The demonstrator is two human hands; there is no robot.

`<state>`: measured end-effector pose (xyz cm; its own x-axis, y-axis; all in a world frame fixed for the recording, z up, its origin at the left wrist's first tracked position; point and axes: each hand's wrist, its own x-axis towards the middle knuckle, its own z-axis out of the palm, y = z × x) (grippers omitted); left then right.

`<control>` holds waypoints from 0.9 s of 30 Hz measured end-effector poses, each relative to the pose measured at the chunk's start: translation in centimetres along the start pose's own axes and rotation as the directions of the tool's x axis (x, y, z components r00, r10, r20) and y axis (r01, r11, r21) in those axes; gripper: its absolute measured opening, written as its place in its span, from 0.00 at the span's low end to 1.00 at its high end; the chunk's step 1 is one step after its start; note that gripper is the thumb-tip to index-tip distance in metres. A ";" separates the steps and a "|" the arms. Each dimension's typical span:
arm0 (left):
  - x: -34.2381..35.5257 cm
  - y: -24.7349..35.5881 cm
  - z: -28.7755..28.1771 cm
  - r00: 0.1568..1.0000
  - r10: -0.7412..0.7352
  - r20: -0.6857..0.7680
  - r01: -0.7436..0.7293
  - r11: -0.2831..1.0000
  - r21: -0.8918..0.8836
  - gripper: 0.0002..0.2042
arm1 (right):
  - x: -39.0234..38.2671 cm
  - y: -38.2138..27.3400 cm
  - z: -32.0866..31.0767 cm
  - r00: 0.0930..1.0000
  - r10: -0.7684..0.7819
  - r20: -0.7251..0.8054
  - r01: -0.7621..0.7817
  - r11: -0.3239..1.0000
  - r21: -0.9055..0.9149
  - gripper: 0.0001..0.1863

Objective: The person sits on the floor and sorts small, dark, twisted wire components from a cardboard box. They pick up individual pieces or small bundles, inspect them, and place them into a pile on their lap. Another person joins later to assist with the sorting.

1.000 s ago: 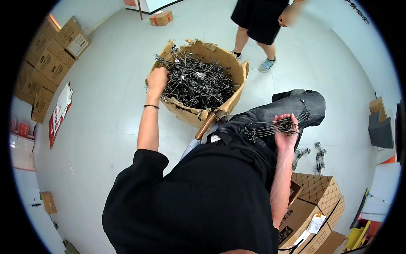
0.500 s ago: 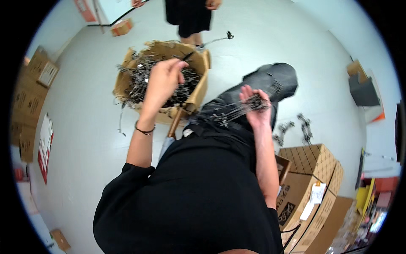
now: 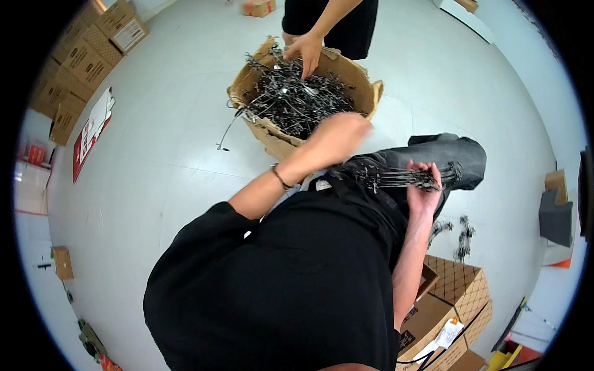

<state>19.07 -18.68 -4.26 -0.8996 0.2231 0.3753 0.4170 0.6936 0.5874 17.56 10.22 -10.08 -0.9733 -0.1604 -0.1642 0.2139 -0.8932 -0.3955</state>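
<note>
A bundle of thin silvery cables with black ends lies across my thigh. My right hand holds it near one end, fingers curled up around the strands. My left hand is above my lap, between the bundle and the cardboard box. Motion smears its fingers, so I cannot make out whether anything is in them. The torn open box is filled with a tangle of similar black-ended cables. One loose cable hangs over the box's left side.
Another person's hand reaches into the box from the far side. More cable bundles lie on the floor at right, beyond a large carton. Cartons are stacked at far left, and a red-and-white flat sheet lies on the floor.
My left hand has moved from over the box toward my lap. My right hand's fingers have closed further around the bundle. The other person has come closer and put a hand into the box.
</note>
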 end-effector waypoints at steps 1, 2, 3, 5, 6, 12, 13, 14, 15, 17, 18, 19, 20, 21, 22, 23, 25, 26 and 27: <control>-0.9 -1.6 -2.4 0.989 -0.055 -0.136 0.059 0.998 0.027 0.11 | 0.0 0.0 0.1 1.000 -0.015 -0.010 0.015 1.000 -0.009 0.08; -2.3 -5.4 -3.9 0.955 -0.163 -0.248 0.206 0.966 0.158 0.11 | -0.1 0.4 0.7 1.000 0.004 -0.029 -0.004 1.000 0.006 0.08; -3.9 -9.1 -5.7 0.903 -0.236 -0.358 0.330 0.916 0.229 0.13 | 0.0 0.5 0.9 1.000 0.016 -0.026 -0.016 1.000 0.004 0.08; -8.3 -14.8 -9.4 0.714 -0.362 -0.600 0.600 0.757 0.258 0.13 | 0.2 0.7 1.0 0.999 0.025 -0.025 -0.025 1.000 -0.004 0.08; -9.6 -15.5 -11.0 0.678 -0.301 -0.671 0.609 0.741 0.283 0.13 | 0.1 0.5 1.0 0.999 0.002 -0.047 -0.002 1.000 -0.005 0.08; -17.2 -28.3 -7.4 0.805 -0.539 -0.247 0.517 0.843 -0.151 0.16 | 0.0 0.7 1.1 0.999 -0.007 -0.038 0.005 1.000 -0.031 0.07; -16.2 -26.4 -6.9 0.751 -0.625 -0.214 0.577 0.778 -0.248 0.14 | 0.1 0.6 0.9 0.999 -0.014 -0.035 0.013 0.999 -0.033 0.07; -14.5 -22.7 -7.0 0.694 -0.700 -0.166 0.628 0.702 -0.335 0.13 | 0.0 0.6 0.6 0.999 -0.026 -0.035 0.025 0.999 -0.031 0.07; -14.0 -20.5 -7.1 0.622 -0.774 -0.115 0.678 0.607 -0.414 0.13 | 0.0 0.7 0.6 0.999 -0.022 -0.034 0.021 0.999 -0.031 0.07; -13.8 -22.6 -6.5 0.627 -0.647 -0.434 0.635 0.747 -0.195 0.12 | -0.1 0.7 0.8 0.999 -0.016 -0.039 0.015 0.999 -0.030 0.07; -13.4 -23.4 -7.0 0.600 -0.628 -0.495 0.643 0.747 -0.168 0.14 | 0.0 0.7 0.8 0.999 -0.011 -0.044 0.010 1.000 -0.024 0.07; -12.5 -23.5 -7.8 0.574 -0.605 -0.552 0.652 0.746 -0.139 0.15 | 0.0 0.7 0.7 0.999 -0.008 -0.049 0.007 1.000 -0.017 0.07; -11.7 -23.6 -8.9 0.560 -0.596 -0.576 0.670 0.734 -0.109 0.15 | 0.0 0.7 0.7 0.999 -0.007 -0.047 0.006 1.000 -0.025 0.07; -10.3 -22.0 -10.6 0.588 -0.549 -0.594 0.673 0.739 -0.016 0.14 | -0.1 0.5 0.6 0.999 -0.011 -0.045 0.010 1.000 -0.020 0.07; -8.7 -19.9 -12.4 0.616 -0.498 -0.611 0.673 0.735 0.079 0.14 | -0.1 0.5 0.5 0.999 -0.011 -0.040 0.010 1.000 -0.011 0.07; -7.5 -18.5 -13.4 0.643 -0.445 -0.624 0.670 0.721 0.176 0.14 | 0.0 0.5 0.5 0.999 -0.007 -0.034 0.007 1.000 -0.001 0.07; -5.5 -18.1 -13.7 0.666 -0.372 -0.646 0.636 0.736 0.232 0.14 | -0.1 0.6 0.7 0.999 -0.002 -0.041 0.002 1.000 -0.004 0.07; -4.8 -18.4 -13.8 0.676 -0.338 -0.654 0.621 0.740 0.259 0.14 | -0.1 0.7 0.9 0.999 0.000 -0.038 0.000 1.000 -0.009 0.07; -4.5 -19.2 -13.7 0.685 -0.349 -0.640 0.611 0.754 0.243 0.14 | 0.0 0.7 0.9 0.999 0.000 -0.037 0.000 1.000 -0.014 0.07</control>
<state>16.85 -42.42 -7.39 -0.6790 -0.5270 0.5111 -0.2665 0.8256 0.4973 17.66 9.22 -9.53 -0.9696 -0.1447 -0.1973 0.2154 -0.8873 -0.4077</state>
